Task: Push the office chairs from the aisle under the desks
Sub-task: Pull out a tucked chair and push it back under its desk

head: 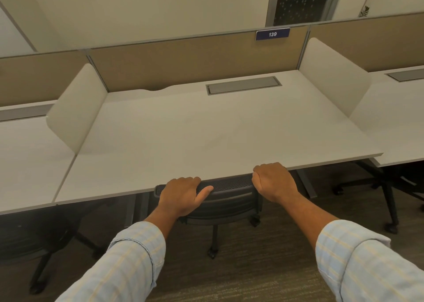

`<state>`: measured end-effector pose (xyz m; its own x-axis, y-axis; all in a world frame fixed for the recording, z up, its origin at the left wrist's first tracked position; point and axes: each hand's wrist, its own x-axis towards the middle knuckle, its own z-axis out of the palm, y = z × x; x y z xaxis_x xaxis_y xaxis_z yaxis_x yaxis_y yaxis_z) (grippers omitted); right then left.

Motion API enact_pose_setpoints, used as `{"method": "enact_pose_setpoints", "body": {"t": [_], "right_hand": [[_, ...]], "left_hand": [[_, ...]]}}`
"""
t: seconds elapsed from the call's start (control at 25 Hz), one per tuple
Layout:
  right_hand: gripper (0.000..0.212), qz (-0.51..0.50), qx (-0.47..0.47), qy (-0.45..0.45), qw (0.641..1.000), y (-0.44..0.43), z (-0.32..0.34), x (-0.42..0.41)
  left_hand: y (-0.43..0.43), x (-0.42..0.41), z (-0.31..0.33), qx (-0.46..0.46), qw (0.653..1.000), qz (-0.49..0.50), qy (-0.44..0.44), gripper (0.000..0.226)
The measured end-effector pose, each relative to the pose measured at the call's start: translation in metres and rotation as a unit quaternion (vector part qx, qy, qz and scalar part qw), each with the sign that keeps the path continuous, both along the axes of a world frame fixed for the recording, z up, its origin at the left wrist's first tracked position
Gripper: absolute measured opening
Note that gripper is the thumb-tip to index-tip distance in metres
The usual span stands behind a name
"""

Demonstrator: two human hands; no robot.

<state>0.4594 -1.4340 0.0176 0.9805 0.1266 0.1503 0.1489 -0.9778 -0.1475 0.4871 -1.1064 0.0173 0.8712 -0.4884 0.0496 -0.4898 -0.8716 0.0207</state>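
Tabletop (206,129), white and bare, numbered 139 on the partition tag (272,34); side screens left and right, a grey cable hatch (243,85) at the back. Its front edge runs across the middle of the view.

Office chair (227,193), black mesh back, sits directly in front of that edge. The backrest top is touching or just short of the tabletop lip, with seat and base mostly tucked beneath. One castor (212,253) on the near leg stands out over the carpet. Neighbouring chairs sit under the desks on either side, partly seen.

Left hand (183,196) is draped over the backrest top, fingers curled forward, thumb along the near face: holding the rail. Right hand (274,182) is closed in a loose fist at the backrest's right corner; whether it grips the frame or only presses, cannot tell.

Judgement: push nearly complete. To finish well, press evenly through both hands so the chair rolls straight. Keep knuckles clear of the tabletop edge and stop at contact.
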Motion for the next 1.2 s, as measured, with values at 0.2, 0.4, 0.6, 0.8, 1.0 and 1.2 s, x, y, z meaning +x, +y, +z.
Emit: {"method": "enact_pose_setpoints", "body": {"t": [0.2, 0.4, 0.6, 0.8, 1.0, 1.2], "right_hand": [[0.052, -0.016, -0.003, -0.043, 0.999, 0.004, -0.009, -0.004], [0.069, -0.008, -0.008, -0.04, 0.999, 0.01, -0.017, -0.011], [0.081, 0.044, -0.031, -0.036, 0.998, 0.045, -0.012, -0.021], [0.088, 0.064, -0.022, -0.02, 0.997, 0.095, -0.012, -0.036], [0.088, 0.074, -0.026, -0.018, 0.997, 0.164, -0.013, -0.052], [0.084, 0.06, -0.028, -0.019, 0.998, 0.269, -0.008, -0.075]], "left_hand": [[-0.001, 0.001, -0.005, 0.017, 1.0, 0.01, 0.006, 0.095], [-0.012, -0.018, 0.003, 0.016, 0.994, 0.101, 0.045, 0.112], [-0.014, -0.046, 0.004, 0.004, 0.994, 0.095, 0.051, 0.103], [0.019, -0.07, 0.003, 0.006, 0.998, 0.062, 0.03, 0.101], [0.078, -0.094, 0.007, -0.005, 0.998, 0.062, 0.027, 0.098], [0.175, -0.122, 0.011, -0.006, 0.997, 0.065, 0.03, 0.098]]}}
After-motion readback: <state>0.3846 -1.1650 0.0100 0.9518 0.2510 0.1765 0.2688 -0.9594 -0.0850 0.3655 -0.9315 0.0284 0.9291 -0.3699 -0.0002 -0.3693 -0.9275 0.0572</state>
